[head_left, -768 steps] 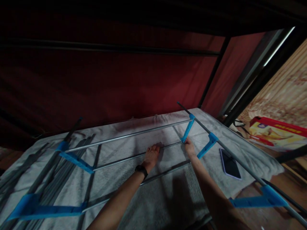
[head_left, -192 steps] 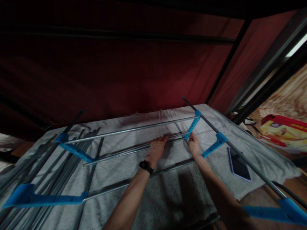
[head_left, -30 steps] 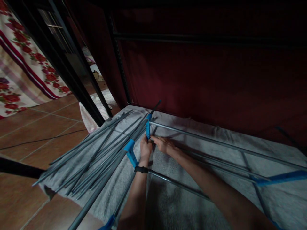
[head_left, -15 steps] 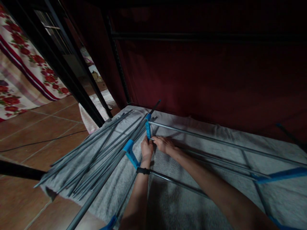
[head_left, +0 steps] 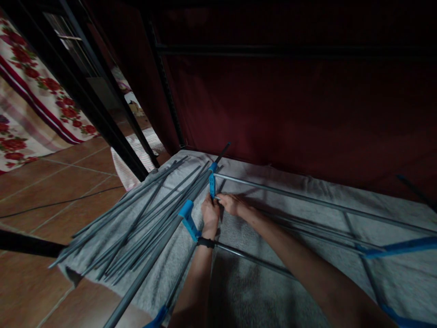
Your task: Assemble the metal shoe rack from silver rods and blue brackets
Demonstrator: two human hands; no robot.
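Note:
My left hand (head_left: 210, 213) is closed around the lower end of a blue plastic connector (head_left: 212, 182) and steadies it. Close on its right, my right hand (head_left: 231, 204) pinches the end of a thin grey metal tube right at that connector; whether the tube sits inside the socket is hidden by my fingers. A longer metal tube (head_left: 273, 187) runs rightward from the connector's upper part. Nearer to me, a second blue connector (head_left: 188, 219) is fitted on a thick grey tube (head_left: 143, 273), beside my left wrist with its dark band.
Many loose grey tubes (head_left: 136, 218) lie in a pile on the grey blanket (head_left: 252, 291) to the left. Further blue parts (head_left: 403, 247) join tubes at the right. Black metal posts (head_left: 102, 123) stand at the left, and a dark red cloth (head_left: 290, 114) hangs behind.
The connector and tubes have shifted very slightly to the right in view, with both hands. My grips look the same.

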